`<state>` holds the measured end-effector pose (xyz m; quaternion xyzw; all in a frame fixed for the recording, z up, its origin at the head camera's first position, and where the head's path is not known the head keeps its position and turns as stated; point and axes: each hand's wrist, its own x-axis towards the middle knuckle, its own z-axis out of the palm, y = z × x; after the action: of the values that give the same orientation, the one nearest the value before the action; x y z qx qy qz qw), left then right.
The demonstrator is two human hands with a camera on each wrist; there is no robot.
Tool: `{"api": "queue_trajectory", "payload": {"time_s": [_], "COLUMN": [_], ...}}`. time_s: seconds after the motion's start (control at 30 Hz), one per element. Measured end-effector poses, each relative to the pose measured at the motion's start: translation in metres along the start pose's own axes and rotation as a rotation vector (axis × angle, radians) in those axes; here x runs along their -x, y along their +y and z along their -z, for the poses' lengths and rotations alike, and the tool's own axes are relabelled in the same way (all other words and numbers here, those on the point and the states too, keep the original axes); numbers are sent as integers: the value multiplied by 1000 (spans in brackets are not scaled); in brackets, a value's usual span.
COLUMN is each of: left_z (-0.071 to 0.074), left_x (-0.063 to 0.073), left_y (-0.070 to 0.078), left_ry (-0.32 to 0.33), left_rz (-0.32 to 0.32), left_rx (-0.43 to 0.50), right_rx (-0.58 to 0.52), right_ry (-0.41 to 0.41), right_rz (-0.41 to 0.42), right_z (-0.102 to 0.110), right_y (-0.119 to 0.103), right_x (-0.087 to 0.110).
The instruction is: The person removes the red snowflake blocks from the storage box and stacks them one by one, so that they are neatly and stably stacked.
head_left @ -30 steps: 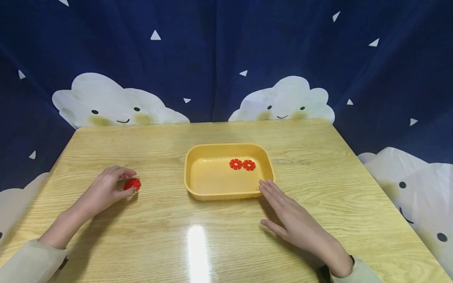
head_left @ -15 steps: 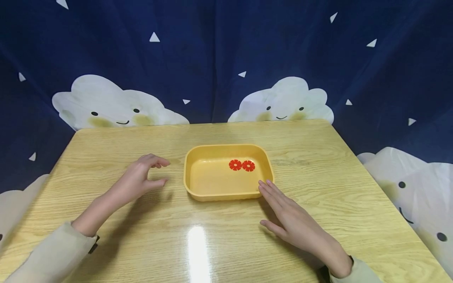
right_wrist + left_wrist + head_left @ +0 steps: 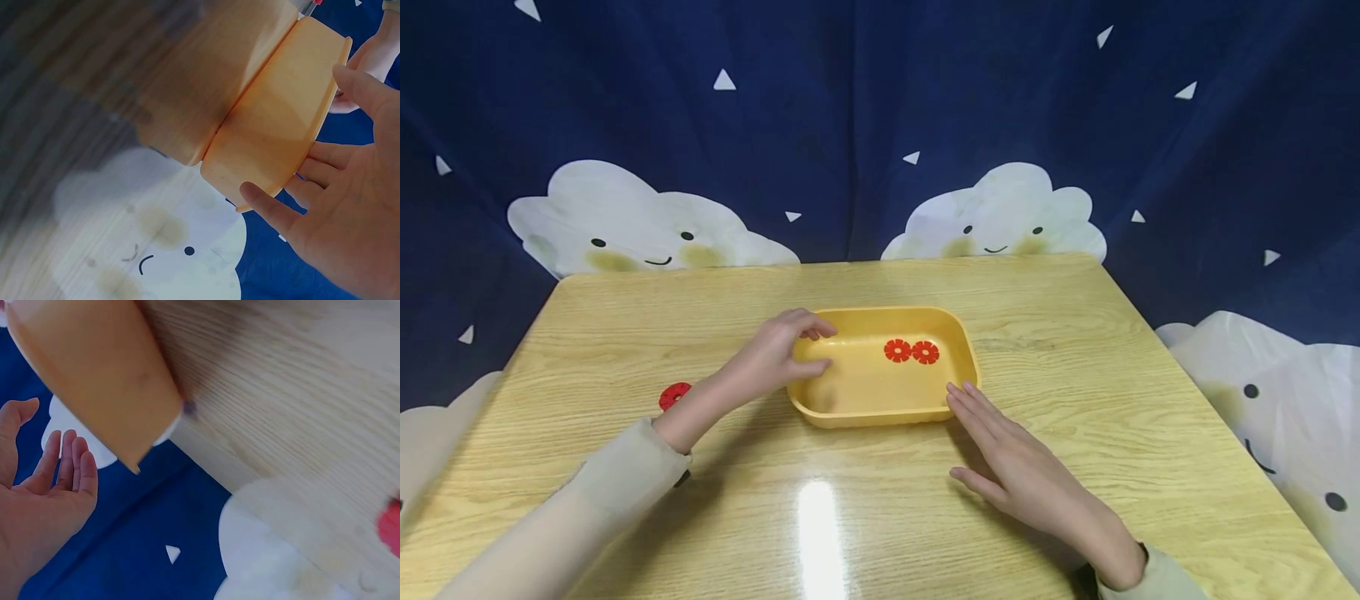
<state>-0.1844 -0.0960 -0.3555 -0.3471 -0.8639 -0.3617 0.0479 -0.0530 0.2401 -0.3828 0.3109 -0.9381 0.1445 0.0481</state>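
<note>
A yellow tray stands mid-table in the head view, with two red notched discs side by side toward its right end. My left hand hovers at the tray's left end, thumb and fingers apart with nothing between them. In the left wrist view the palm of that hand shows bare beside the tray wall. At the tray's front right corner, my right hand rests straight fingertips on the rim, its thumb spread away. A red notched disc lies on the table, partly hidden by my left forearm.
The wood-grain table reaches back to a dark blue curtain printed with clouds and small white triangles. A bright light reflection shows on the table in front of the tray.
My left hand has left the red disc at the left and moved right to the tray's left end, without the disc. My right hand has stayed at the tray's corner.
</note>
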Motion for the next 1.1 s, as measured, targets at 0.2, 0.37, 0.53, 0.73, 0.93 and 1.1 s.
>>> {"api": "queue_trajectory", "payload": {"time_s": [0.2,0.37,0.53,0.73,0.93,1.1], "left_z": [-17,-30,-43,-56,-69,-79], "left_x": [-27,-46,-60,-72,-78,-79], "left_y": [1,3,3,2,0,-1], "left_ry": [-46,-90,-153,-223,-250,-254], "left_rz": [-23,-14,20,21,3,-37], "left_rx": [20,25,3,14,-21,-95], "right_rx": [-5,-15,-16,-18,-14,-11], "right_ry": [8,-1,-11,-19,-19,-16], "right_rz": [8,1,-9,-12,-6,-5], "right_z": [0,0,0,0,0,1], "right_y": [0,0,1,1,1,1], "right_x": [0,-1,-1,0,-1,-1]}}
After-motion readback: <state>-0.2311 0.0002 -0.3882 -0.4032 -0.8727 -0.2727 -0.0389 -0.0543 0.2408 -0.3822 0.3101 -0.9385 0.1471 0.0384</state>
